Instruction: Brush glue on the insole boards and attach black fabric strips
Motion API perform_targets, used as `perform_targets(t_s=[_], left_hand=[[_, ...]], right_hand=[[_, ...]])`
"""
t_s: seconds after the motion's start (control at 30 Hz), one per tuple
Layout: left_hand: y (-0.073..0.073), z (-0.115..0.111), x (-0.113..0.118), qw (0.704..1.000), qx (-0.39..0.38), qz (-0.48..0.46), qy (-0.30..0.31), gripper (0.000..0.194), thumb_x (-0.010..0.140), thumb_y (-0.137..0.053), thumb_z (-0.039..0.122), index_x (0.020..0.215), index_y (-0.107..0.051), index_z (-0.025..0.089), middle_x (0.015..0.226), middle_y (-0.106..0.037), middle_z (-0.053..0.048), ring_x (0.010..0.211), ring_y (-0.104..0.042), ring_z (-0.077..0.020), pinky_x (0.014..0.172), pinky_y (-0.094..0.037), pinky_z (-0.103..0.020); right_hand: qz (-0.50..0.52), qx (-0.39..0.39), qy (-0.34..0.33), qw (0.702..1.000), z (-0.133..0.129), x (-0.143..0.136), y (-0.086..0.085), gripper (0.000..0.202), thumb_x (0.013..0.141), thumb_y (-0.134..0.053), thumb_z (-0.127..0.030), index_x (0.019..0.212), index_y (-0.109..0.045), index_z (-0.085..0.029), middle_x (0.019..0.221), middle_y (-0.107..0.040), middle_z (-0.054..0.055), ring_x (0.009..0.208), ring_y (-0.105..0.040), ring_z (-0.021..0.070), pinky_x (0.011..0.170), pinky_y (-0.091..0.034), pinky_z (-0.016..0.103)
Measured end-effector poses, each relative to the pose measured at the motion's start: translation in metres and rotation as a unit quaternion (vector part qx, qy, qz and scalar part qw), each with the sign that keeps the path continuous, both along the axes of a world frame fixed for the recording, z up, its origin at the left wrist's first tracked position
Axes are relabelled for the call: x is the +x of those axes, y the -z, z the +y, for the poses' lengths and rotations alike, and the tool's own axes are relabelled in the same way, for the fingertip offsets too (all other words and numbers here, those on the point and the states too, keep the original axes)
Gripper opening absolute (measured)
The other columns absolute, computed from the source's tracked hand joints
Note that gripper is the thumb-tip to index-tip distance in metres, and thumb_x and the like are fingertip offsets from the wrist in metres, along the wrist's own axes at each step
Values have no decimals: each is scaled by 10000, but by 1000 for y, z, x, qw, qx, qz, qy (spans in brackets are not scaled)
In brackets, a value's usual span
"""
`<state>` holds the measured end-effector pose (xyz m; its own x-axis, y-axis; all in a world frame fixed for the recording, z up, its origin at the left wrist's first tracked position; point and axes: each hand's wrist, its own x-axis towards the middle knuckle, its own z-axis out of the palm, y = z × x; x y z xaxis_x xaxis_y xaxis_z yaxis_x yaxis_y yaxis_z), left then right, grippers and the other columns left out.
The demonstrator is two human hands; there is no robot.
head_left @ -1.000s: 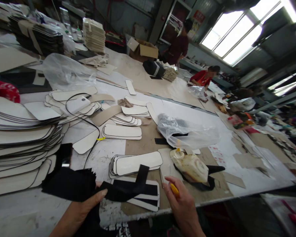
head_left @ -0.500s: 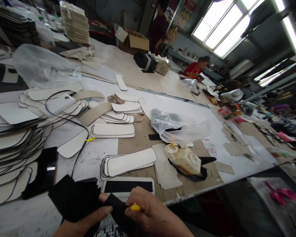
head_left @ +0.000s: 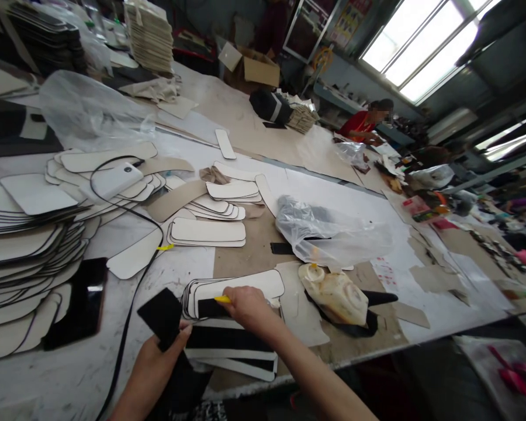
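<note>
Fingers of the left hand (head_left: 155,359) pinch a black fabric strip (head_left: 162,316) at lower centre; the right hand (head_left: 245,305) grips a yellow tool (head_left: 221,299) over stacked white rounded boards (head_left: 239,287).

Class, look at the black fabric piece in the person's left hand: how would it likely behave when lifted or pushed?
The black fabric piece looks thin, so it is probably light. It stands up past the left hand without drooping, which suggests some stiffness, like felt. Its matte surface probably grips rather than slides on the table.
</note>
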<state>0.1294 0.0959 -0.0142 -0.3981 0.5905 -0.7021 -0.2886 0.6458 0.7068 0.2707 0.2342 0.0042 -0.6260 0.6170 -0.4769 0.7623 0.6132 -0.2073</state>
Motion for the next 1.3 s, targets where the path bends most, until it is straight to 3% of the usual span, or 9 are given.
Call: perform_targets(t_s=[0.07, 0.2, 0.3, 0.4, 0.5, 0.83, 1.17, 1.3], left_hand=[[6, -3, -1, 994, 21, 65, 89, 302, 674, -682, 369, 931, -684, 210, 986, -703, -48, 1029, -587, -273, 905, -426, -300], [16, -4, 2, 949, 63, 194, 240, 439, 703, -535, 108, 1104, -632, 261, 1096, -665, -28, 1023, -584, -228, 869, -428, -276], [21, 0, 5, 874, 41, 340, 344, 592, 726, -369, 1, 1234, -553, 243, 969, -668, -66, 914, -589, -212, 823, -427, -313], [25, 3, 7, 787, -1, 428, 444, 706, 736, -249, -67, 1336, -426, 260, 834, -628, -62, 793, -565, -196, 727, -439, -322], [28, 4, 7, 744, -19, 464, 480, 729, 748, -213, -88, 1360, -374, 273, 814, -603, -54, 772, -557, -186, 703, -452, -324], [37, 5, 6, 713, -30, 486, 505, 703, 777, -215, -68, 1379, -324, 280, 778, -583, -46, 745, -567, -185, 681, -467, -334], [37, 5, 4, 715, -21, 490, 499, 705, 773, -229, -78, 1376, -330, 275, 779, -598, -43, 741, -574, -173, 670, -467, -313], [41, 3, 4, 701, -26, 503, 505, 704, 772, -232, -77, 1375, -331, 271, 775, -596, -46, 719, -578, -173, 652, -468, -314]], right_hand=[[-8, 5, -6, 1000, 8, -5, 5, 305, 905, -412, -439, 931, -634, -230, 817, -693, 76, 734, -624, 231, 593, -374, 292], [-17, 2, -9, 1000, 15, -10, 15, 288, 898, -424, -416, 915, -642, -228, 836, -699, 83, 765, -635, 243, 610, -401, 307], [-24, -3, -8, 1000, 18, -11, 20, 285, 899, -417, -408, 930, -641, -235, 846, -700, 78, 781, -638, 235, 626, -414, 305], [-36, -10, -5, 999, 19, -13, 21, 274, 899, -411, -387, 961, -633, -240, 875, -698, 74, 807, -639, 224, 650, -426, 299], [-43, -16, -8, 999, 20, -15, 20, 240, 885, -424, -335, 964, -630, -239, 897, -694, 73, 829, -638, 223, 667, -432, 297], [-52, -16, 6, 998, 19, -17, 28, 213, 840, -453, -282, 907, -646, -222, 860, -699, 69, 820, -649, 236, 652, -447, 302], [-34, -3, 5, 999, 17, -17, 30, 197, 831, -462, -260, 878, -647, -211, 831, -703, 76, 798, -659, 247, 634, -458, 312], [-31, 8, 6, 999, 16, -17, 31, 187, 832, -474, -257, 875, -648, -204, 818, -703, 79, 780, -662, 253, 611, -457, 311]])
